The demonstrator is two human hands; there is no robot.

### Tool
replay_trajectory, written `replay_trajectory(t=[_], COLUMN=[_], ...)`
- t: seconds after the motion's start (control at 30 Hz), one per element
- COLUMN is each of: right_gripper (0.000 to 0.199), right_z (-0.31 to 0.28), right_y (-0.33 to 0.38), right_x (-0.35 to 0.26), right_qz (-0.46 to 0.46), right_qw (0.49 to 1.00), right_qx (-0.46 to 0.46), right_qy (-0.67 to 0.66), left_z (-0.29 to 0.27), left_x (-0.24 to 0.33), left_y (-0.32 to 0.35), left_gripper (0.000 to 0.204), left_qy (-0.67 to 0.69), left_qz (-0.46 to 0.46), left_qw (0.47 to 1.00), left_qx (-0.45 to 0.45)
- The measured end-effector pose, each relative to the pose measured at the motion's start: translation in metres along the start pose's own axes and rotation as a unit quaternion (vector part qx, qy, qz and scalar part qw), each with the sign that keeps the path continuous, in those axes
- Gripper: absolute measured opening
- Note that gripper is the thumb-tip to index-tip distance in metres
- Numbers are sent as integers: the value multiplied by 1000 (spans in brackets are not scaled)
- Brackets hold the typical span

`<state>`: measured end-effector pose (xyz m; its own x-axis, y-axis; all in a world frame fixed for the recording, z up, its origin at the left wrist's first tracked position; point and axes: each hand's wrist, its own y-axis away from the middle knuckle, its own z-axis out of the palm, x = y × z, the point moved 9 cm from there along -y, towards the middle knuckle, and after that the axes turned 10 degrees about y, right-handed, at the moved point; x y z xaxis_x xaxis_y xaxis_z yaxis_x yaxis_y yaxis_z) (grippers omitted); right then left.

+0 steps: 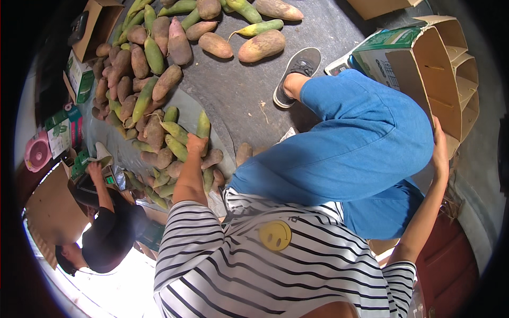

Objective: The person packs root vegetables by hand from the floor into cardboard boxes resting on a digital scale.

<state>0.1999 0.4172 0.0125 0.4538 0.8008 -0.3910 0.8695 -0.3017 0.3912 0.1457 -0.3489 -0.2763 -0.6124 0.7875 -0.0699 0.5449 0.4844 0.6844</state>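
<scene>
My left hand reaches into the pile and is closed round a green radish, whose pale green end sticks up beyond the fingers. Other green radishes and large, soil-dusted reddish roots lie close around it. On the right, my right hand grips the near edge of an open cardboard box with green and white printed sides. The box has cardboard dividers inside and stands tilted beside my bent knee. Part of its near side is hidden by my blue trouser leg.
Loose reddish roots and radishes spread over the dark ground sheet. My shoe rests on it. A co-worker in black bends at lower left, near cartons and a pink fan. Another open carton stands at upper left.
</scene>
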Motion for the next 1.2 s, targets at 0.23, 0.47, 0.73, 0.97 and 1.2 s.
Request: replay_trajectory(t=[0.23, 0.47, 0.73, 0.97, 1.2], right_gripper=[34, 33, 22, 22, 18], right_z=[0, -9, -17, -14, -13], right_y=[0, 2, 9, 8, 7], right_x=[-5, -12, -15, -9, -16], right_qz=[28, 48, 5, -22, -16], right_qw=[999, 998, 992, 990, 991], right_qx=[-2, 0, 54, 58, 65], right_qy=[-32, 37, 111, 123, 115], left_z=[50, 53, -69, -141, -13], left_x=[2, -18, 303, 514, 590], left_y=[9, 65, 213, 484, 557], left_gripper=[81, 63, 35, 53, 47], left_qy=[68, 528, 521, 254, -200], left_qz=[-9, -165, 396, 839, 863], left_qw=[993, 832, 748, 482, 464], left_qx=[-92, -40, -106, 1, -9])
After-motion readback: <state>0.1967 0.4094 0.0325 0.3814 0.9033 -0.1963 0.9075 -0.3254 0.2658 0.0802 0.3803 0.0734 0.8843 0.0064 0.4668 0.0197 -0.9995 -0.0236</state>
